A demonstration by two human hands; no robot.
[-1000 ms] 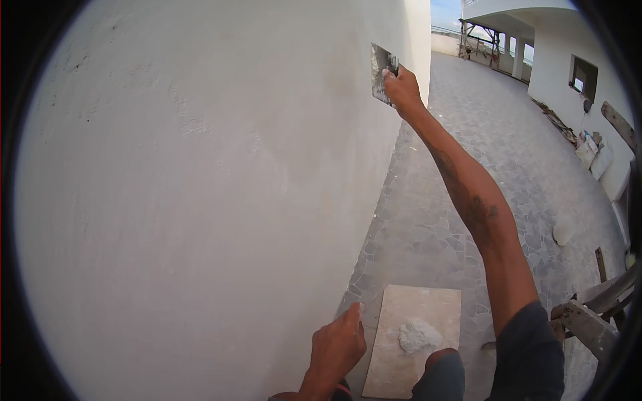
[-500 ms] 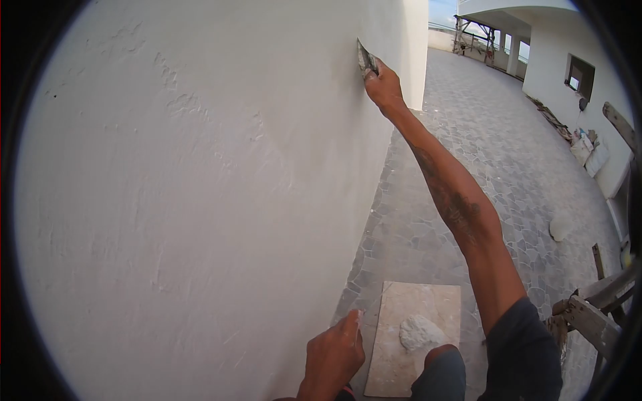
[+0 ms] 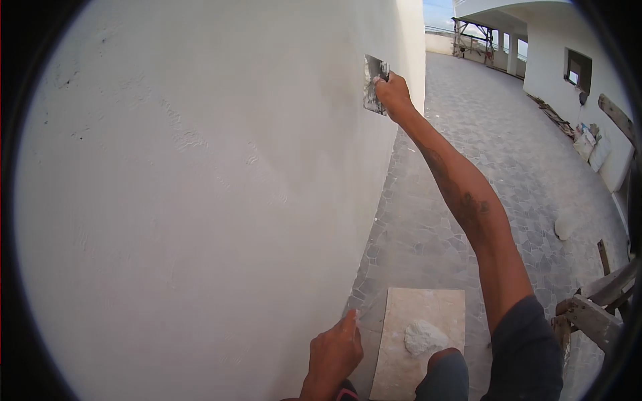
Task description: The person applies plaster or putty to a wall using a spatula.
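Observation:
My right hand (image 3: 394, 93) is stretched far out and wrapped round a wide putty knife (image 3: 376, 85), its flat metal blade smeared with white. The blade is at the white wall (image 3: 200, 267), near its right-hand corner, beside a greyer patch. Low in the view, my left hand (image 3: 334, 351) is closed with the index finger and thumb together; what it holds, if anything, I cannot make out. To its right lies a pale board (image 3: 391, 361) with a mound of white putty (image 3: 424, 336) on it, partly covered by my knee (image 3: 445, 374).
Grey stone paving (image 3: 468, 134) runs along the wall's right side. A wooden trestle-like frame (image 3: 595, 321) stands at lower right. Sacks (image 3: 585, 144) and planks (image 3: 552, 117) lie along another white building (image 3: 548, 60). Rough ridges (image 3: 180, 127) mark the wall's upper left.
My right hand has moved slightly down and right, and the putty knife has turned from edge-on to showing its broad face. My left hand stays nearly in place. The view has shifted slightly.

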